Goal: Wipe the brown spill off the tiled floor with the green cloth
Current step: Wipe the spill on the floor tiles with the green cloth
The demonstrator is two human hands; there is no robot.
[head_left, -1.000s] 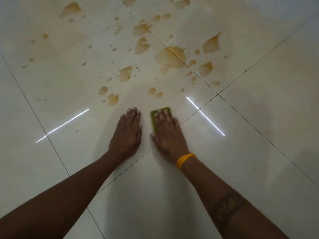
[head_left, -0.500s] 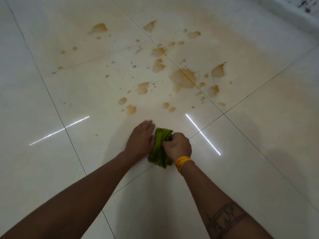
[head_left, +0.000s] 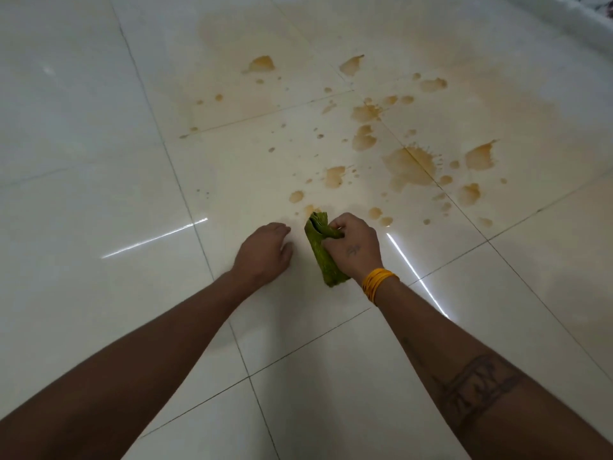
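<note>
The green cloth [head_left: 321, 250] lies bunched into a long roll on the white tiled floor [head_left: 99, 161]. My right hand [head_left: 356, 249] grips it near its far end, fingers pinched into the fabric. My left hand [head_left: 265, 254] rests palm down on the tile just left of the cloth, fingers curled, holding nothing, with a small gap to the cloth. The brown spill [head_left: 409, 166] spreads beyond both hands as many splashes and drops, with a pale tan film around them. The nearest drops [head_left: 296, 196] sit just past the cloth's far end.
A raised white ledge or wall base [head_left: 564, 14] runs across the top right corner. Bright light streaks [head_left: 152, 240] reflect off the glossy tiles left and right of my hands. Dark grout lines cross the floor.
A second ago my right hand pressed flat on the folded cloth. It has since gathered the cloth into a roll and gripped it. My left hand has come off the cloth. The view has shifted left.
</note>
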